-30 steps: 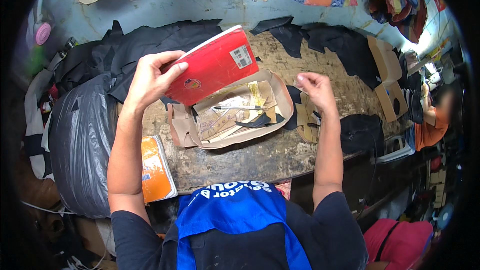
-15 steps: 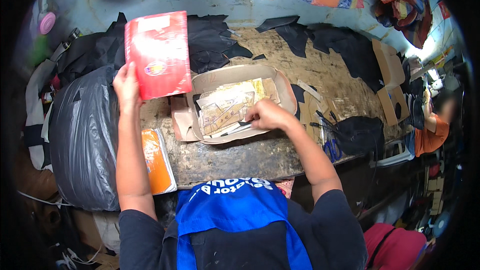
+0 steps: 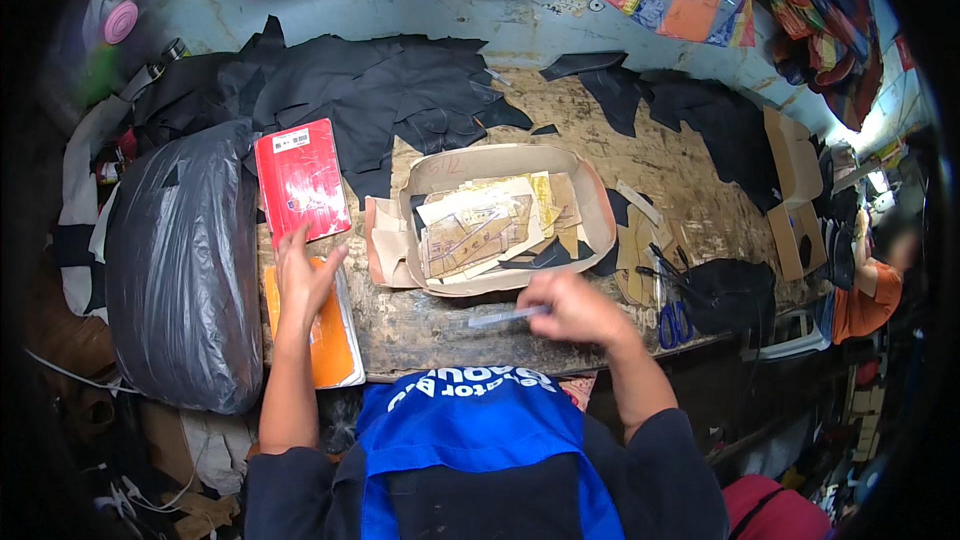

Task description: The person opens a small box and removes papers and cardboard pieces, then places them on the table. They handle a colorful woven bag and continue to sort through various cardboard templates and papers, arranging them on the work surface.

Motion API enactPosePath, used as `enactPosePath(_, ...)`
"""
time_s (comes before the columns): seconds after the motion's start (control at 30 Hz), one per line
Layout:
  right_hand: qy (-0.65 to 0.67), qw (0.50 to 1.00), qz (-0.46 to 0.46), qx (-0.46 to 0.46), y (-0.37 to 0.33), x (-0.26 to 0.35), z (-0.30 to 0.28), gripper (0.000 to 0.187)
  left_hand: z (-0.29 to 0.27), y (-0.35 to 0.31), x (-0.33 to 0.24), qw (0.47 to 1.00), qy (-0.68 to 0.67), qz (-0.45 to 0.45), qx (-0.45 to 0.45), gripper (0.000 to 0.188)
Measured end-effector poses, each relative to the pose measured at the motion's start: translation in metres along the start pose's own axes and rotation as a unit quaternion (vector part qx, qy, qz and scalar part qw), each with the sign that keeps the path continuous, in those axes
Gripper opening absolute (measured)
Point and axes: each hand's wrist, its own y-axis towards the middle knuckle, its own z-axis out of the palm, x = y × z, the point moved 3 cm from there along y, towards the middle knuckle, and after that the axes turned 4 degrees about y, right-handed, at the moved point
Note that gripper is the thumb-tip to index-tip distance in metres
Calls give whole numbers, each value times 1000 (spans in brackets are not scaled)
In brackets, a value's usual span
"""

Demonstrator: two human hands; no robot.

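My left hand (image 3: 305, 278) has its fingers apart and holds nothing. It hovers over the top of an orange notebook (image 3: 336, 342), just below a red notebook (image 3: 303, 185) lying on the table. The right hand (image 3: 572, 308) is closed round one end of a slim, whitish pen (image 3: 502, 317), smeared by motion, in front of the cardboard box. That open box (image 3: 470, 158) holds a heap of paper and card pattern pieces (image 3: 480, 225) with some black scraps.
A full black plastic bag (image 3: 180, 270) stands at the left. Black sheet material (image 3: 360, 90) covers the back of the wooden table (image 3: 410, 325). Blue-handled scissors (image 3: 674, 324) and card pieces (image 3: 640, 245) lie right of the box. A person in orange (image 3: 862, 295) is far right.
My left hand has set the red notebook on the table, let go and drawn back toward me. The right hand has lifted the pen out of the box toward the table's front edge.
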Motion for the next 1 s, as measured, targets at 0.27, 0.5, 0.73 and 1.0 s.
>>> enactPosePath(0.27, -144, 981, 83, -95, 1, -5, 66, 22, -9, -103, 67, 983, 73, -158, -59, 78)
enactPosePath(0.5, -153, 976, -24, -151, 31, 6, 100, 16, 14, -105, 110, 959, -140, -245, 18, 70)
enactPosePath(0.73, -107, 956, -116, -247, 14, -1, 96, 16, -7, -99, 51, 760, -621, -179, 67, 49)
enactPosePath(1.0, -96, 946, -144, -275, 7, -8, 92, 19, -75, -2, -61, 797, -581, 53, 158, 65)
